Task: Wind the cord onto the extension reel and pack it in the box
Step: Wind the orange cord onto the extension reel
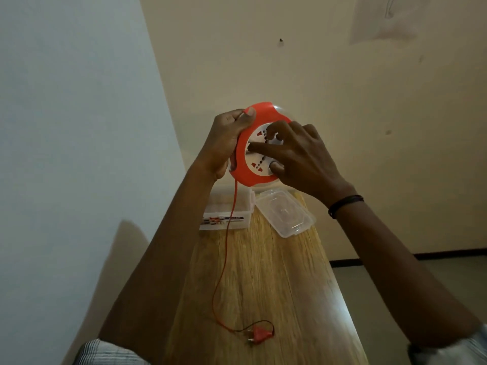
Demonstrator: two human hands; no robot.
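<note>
**Reel held above table, cord trailing to plug**

Head view, the only 1 supplied: I am seeing the orange extension reel (259, 146) being held in the air above the far end of a wooden table (263, 280), its white socket face turned toward the camera.

The left hand (224, 143) is gripping the reel's left rim; its thumb is lying over the top edge and its fingers are curling behind the housing, clenched on it. The right hand (300, 156) is resting on the white face, with spread fingertips (253, 146) pressing on the centre disc and the thumb sitting at the lower edge. I am reading that hand as bearing on the reel, not closed around it. A dark band (345, 204) is sitting on the right wrist.

The orange cord (228, 233) is hanging from the reel's lower left side, running down across the table and curving to an orange 2-pin plug (259, 335) that is lying flat on the near part of the tabletop. How much cord is on the spool I cannot tell.

A clear box (226, 214) with a printed label is standing on the table beneath the reel, the cord passing in front of it. Its clear lid (284, 213) is lying just beside it to the right, apart from the box.
</note>
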